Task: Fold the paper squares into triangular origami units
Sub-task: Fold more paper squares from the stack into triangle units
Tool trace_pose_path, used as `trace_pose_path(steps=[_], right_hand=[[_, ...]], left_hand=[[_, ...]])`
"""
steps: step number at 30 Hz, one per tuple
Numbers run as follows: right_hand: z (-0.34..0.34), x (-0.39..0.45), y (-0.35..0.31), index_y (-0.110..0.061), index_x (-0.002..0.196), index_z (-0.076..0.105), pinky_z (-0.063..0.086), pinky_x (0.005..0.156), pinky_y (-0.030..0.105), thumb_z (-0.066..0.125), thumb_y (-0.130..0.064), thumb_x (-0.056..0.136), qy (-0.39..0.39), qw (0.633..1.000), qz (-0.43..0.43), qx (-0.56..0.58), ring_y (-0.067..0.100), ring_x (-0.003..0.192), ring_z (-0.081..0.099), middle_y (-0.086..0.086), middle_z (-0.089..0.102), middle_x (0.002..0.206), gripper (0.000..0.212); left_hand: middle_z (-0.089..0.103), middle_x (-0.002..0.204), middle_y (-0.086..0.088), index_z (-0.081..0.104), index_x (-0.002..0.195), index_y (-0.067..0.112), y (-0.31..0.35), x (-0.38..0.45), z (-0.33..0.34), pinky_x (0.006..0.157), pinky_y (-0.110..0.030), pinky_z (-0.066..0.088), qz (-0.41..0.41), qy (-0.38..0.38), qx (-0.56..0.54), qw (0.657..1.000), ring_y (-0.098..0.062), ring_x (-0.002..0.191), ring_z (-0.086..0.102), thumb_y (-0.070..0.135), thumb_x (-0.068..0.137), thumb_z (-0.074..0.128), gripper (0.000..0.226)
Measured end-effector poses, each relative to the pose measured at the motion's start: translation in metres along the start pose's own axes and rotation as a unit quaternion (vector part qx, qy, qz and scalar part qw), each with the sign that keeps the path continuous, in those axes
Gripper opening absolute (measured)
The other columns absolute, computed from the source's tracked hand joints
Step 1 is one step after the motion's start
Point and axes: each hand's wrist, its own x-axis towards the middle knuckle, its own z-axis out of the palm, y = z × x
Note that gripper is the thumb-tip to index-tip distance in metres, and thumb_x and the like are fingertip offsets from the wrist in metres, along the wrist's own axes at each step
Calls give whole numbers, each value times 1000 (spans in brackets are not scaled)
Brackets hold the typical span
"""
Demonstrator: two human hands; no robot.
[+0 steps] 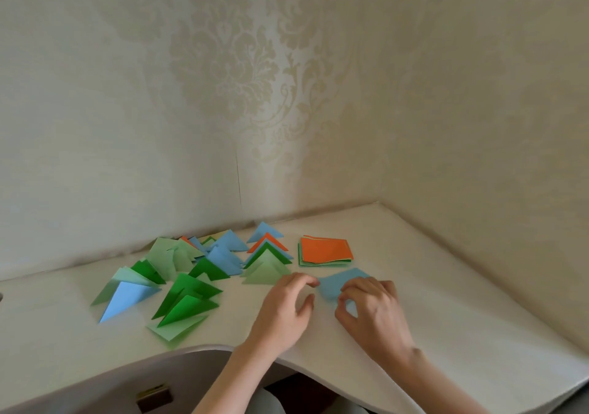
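The blue paper (338, 284) lay on the table (446, 318) before the orange stack (325, 249). The right hand (376, 311) pinched its near edge; the left hand (287, 305) touched its corner with curled fingers. A first fold seemed underway, calling for aligned corners next.

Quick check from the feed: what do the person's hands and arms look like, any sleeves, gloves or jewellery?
Both are bare. The left hand and right hand wear no gloves, and no rings, watch or bracelet show. Both forearms are uncovered right to the bottom edge of the head view; no sleeve shows. The nails look short and unpainted.
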Motion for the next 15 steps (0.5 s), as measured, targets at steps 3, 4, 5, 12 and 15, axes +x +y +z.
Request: trace_pose_path(steps=[3, 4, 5, 12, 15], right_hand=[[1, -7, 2, -26, 67, 63, 39, 67, 31, 63, -24, 63, -38, 999, 17, 21, 12, 71, 61, -13, 62, 74, 4], [1, -9, 3, -27, 68, 62, 40, 66, 31, 62, -26, 64, -50, 998, 25, 28, 12, 71, 60, -13, 62, 73, 5], [1, -11, 4, -28, 69, 61, 41, 65, 31, 61, -28, 64, -61, 997, 34, 35, 12, 71, 60, -13, 61, 72, 4], [5, -10, 7, -29, 75, 65, 50, 68, 33, 55, -37, 69, -75, 981, 117, 137, 11, 75, 60, -15, 63, 76, 14], [7, -7, 8, -29, 82, 67, 52, 70, 31, 66, -29, 68, -67, 971, 148, 176, 8, 75, 60, -20, 60, 79, 13]], left_hand=[[61, 109, 19, 60, 110, 26, 5, -1, 12, 93, -11, 39, 20, -56, -10, 998, 4, 105, 53, 17, 86, 57, 26], [61, 107, 19, 60, 110, 27, 5, -1, 16, 93, -12, 39, 20, -66, -8, 998, 4, 104, 54, 18, 86, 56, 26], [62, 106, 19, 60, 110, 27, 5, -1, 19, 92, -12, 39, 20, -71, -4, 997, 3, 103, 54, 19, 86, 56, 26], [60, 88, 25, 63, 104, 26, 6, 10, 33, 86, -22, 43, 15, -28, 12, 999, -3, 92, 53, 24, 82, 65, 21], [55, 80, 29, 63, 101, 29, 8, 15, 36, 83, -29, 45, -2, -21, 7, 1000, -4, 88, 52, 27, 82, 64, 20]])
